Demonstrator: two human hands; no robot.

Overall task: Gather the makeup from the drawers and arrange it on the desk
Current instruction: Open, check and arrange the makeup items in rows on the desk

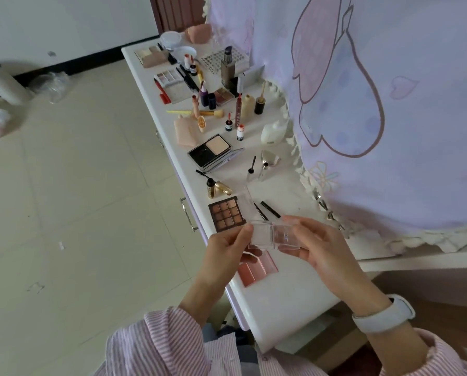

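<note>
Both the left hand (227, 246) and right hand (312, 244) pinch a clear compact (271, 234) above the table (281, 297) edge, so a loose fingertip hold could drop it onto the pink palette (256, 270) below

Count on desk (270, 302): two hands in view, left hand (227, 251) and right hand (319, 248), together holding one clear case (274, 234) at 6 o'clock. Eyeshadow palettes: one brown nine-pan palette (227, 214), one pink palette (258, 268) under the hands, one pale palette (170, 77) toward 12 o'clock. One open powder compact (213, 151). One white bottle (274, 131). Small tubes and brushes too crowded to count reliably.
</note>
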